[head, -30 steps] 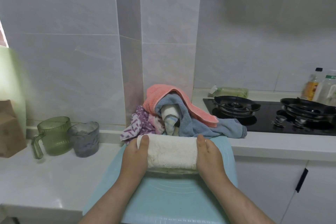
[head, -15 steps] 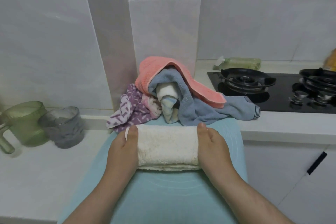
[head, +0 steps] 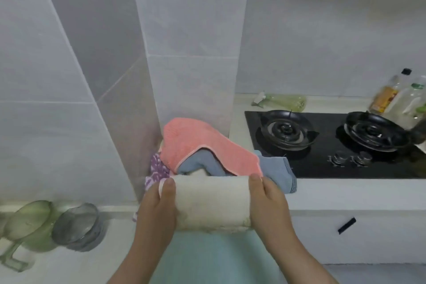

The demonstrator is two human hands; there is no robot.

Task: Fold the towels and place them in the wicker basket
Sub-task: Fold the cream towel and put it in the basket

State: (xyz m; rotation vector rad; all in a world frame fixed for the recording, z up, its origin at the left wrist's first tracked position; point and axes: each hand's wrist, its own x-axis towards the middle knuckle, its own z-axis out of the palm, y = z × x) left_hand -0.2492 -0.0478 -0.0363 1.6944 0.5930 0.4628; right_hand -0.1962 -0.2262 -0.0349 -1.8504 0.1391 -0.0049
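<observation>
A folded cream towel [head: 211,203] is held up off the teal mat [head: 214,258]. My left hand [head: 159,210] grips its left end and my right hand [head: 268,205] grips its right end, thumbs on top. Behind it lies a heap of unfolded towels: a pink one [head: 196,143] on top, a blue-grey one [head: 279,170] under it and a purple patterned one [head: 158,170] at the left. No wicker basket is in view.
A green jug [head: 25,226] and a grey cup [head: 78,226] stand on the white counter [head: 69,267] at the left. A black gas hob [head: 334,145] lies at the right, with bottles [head: 391,97] behind it. A tiled wall pillar [head: 191,53] rises behind the towels.
Both hands have lifted the folded cream towel off the teal mat and a little toward me; the camera has tilted and shifted right.
</observation>
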